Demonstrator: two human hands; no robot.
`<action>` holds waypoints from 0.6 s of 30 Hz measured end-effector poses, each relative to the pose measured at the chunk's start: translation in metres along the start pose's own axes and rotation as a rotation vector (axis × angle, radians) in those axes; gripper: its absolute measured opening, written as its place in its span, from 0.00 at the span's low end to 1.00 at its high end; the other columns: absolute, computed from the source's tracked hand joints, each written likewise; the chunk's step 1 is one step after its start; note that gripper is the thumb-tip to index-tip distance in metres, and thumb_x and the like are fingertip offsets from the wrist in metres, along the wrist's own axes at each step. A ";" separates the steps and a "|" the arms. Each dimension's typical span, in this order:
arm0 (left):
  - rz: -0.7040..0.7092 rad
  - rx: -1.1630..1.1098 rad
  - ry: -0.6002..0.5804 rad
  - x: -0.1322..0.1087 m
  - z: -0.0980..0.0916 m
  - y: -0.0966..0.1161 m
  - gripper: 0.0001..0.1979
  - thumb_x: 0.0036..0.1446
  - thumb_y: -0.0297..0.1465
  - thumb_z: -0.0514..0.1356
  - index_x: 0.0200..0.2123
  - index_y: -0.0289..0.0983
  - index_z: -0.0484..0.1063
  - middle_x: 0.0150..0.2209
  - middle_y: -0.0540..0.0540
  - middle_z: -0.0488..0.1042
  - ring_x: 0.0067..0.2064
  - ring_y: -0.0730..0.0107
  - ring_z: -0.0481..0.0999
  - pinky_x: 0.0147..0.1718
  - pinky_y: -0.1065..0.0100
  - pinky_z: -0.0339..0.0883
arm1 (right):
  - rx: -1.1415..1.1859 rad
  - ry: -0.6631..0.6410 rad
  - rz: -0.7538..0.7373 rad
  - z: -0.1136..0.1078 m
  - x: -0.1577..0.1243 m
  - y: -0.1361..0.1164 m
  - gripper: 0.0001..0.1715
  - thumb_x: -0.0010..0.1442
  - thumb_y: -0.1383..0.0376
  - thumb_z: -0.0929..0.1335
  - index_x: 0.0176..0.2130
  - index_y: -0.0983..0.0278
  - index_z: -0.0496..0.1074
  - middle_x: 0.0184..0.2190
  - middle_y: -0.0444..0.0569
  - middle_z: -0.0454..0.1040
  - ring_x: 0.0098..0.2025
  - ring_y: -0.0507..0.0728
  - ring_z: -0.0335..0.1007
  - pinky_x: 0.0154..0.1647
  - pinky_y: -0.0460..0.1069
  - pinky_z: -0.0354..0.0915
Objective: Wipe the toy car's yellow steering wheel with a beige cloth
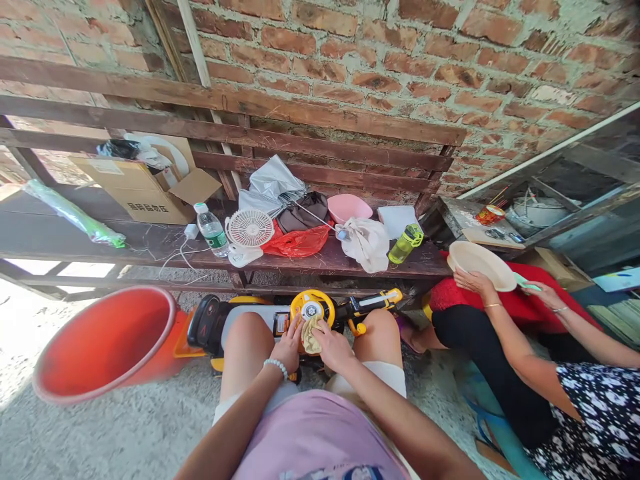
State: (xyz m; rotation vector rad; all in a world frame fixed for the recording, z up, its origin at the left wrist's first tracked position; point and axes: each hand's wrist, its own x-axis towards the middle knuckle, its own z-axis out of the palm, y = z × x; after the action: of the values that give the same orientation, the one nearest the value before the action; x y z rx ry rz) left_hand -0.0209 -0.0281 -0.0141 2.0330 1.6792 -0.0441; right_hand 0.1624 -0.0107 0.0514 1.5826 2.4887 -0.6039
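Brick wall (400,60) at back, long dark wooden surface (150,240) running along it, sandy ground below. On the surface, left to right: cardboard box (145,190), water bottle (211,230), small white fan (249,230), red bag (297,241), pink bowl (349,207), white sack (366,243), green bottle (406,243).

The person sits astride a yellow-and-black toy car (240,320), bare knees on either side of it. The yellow steering wheel (313,305) sits just in front of the hands. A pale cloth (311,335) is bunched between both hands, pressed against the lower edge of the wheel.

Right hand (333,347): grip clamped on the cloth from the right. Left hand (289,343), with a bead bracelet at the wrist: fingers lie on the cloth's left edge and reach to the wheel; cannot tell if that grip is closed on it.

Big orange tub (107,343) stands tilted on the ground, left of the car, touching it. At right, another person sits low, one hand (475,281) under a cream plate (481,263).
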 end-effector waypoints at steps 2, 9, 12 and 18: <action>-0.007 0.003 -0.007 -0.001 -0.003 0.002 0.55 0.52 0.17 0.54 0.75 0.45 0.26 0.77 0.45 0.26 0.70 0.52 0.60 0.58 0.61 0.69 | 0.016 0.010 0.045 0.003 -0.004 0.006 0.35 0.61 0.72 0.63 0.65 0.52 0.65 0.70 0.47 0.59 0.51 0.59 0.76 0.51 0.49 0.68; -0.026 0.023 -0.017 -0.001 -0.004 0.005 0.55 0.52 0.18 0.54 0.75 0.43 0.26 0.77 0.45 0.26 0.71 0.49 0.59 0.59 0.58 0.68 | 0.075 0.129 0.221 -0.023 0.030 0.014 0.36 0.60 0.68 0.65 0.66 0.54 0.65 0.71 0.47 0.59 0.49 0.57 0.77 0.50 0.48 0.68; -0.031 0.020 -0.007 -0.001 -0.002 0.005 0.55 0.52 0.18 0.54 0.75 0.44 0.27 0.77 0.46 0.26 0.70 0.50 0.60 0.58 0.59 0.69 | 0.070 0.147 0.191 -0.033 0.053 0.007 0.35 0.62 0.67 0.64 0.67 0.55 0.64 0.71 0.47 0.58 0.51 0.58 0.76 0.51 0.49 0.69; -0.055 0.042 -0.053 -0.004 -0.004 0.005 0.49 0.52 0.22 0.57 0.75 0.39 0.40 0.77 0.40 0.34 0.66 0.49 0.65 0.58 0.56 0.69 | -0.025 0.018 0.059 -0.015 0.057 -0.012 0.34 0.64 0.72 0.61 0.66 0.58 0.65 0.72 0.54 0.57 0.53 0.61 0.76 0.52 0.52 0.69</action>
State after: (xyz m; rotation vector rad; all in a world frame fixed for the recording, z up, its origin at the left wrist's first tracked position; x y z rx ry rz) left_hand -0.0179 -0.0305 -0.0074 1.9977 1.7147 -0.1522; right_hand 0.1279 0.0391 0.0504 1.6539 2.4424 -0.5505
